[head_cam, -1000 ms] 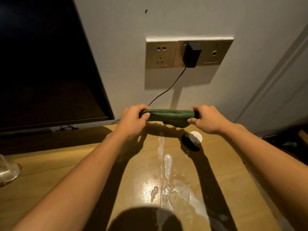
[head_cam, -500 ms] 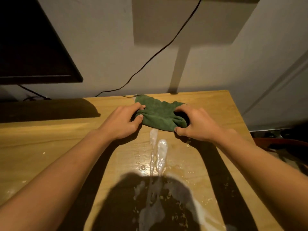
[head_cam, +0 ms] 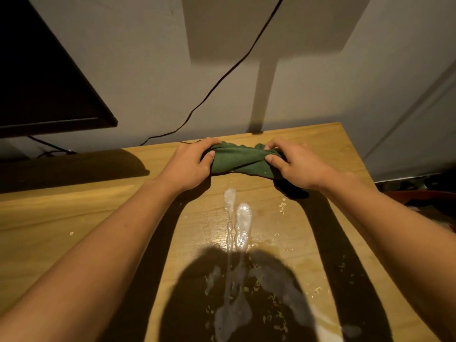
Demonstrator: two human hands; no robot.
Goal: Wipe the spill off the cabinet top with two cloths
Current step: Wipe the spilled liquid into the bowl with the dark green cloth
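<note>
cloth (head_cam: pixel 243 160) at back of cabinet top (head_cam: pixel 74 213), beyond spill (head_cam: pixel 240 223) | left hand (head_cam: pixel 190 164) and right hand (head_cam: pixel 296 166) pinch its ends | we judge it soft, light, limp; bunched ends grip best

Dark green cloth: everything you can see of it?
The dark green, soft-looking cloth is bunched into a creased horizontal roll, its ends gripped by the left hand and right hand. It is low at the far end of the wooden cabinet top, beyond the pale spill and clear of it. Whether it rests on the wood is unclear.
</note>
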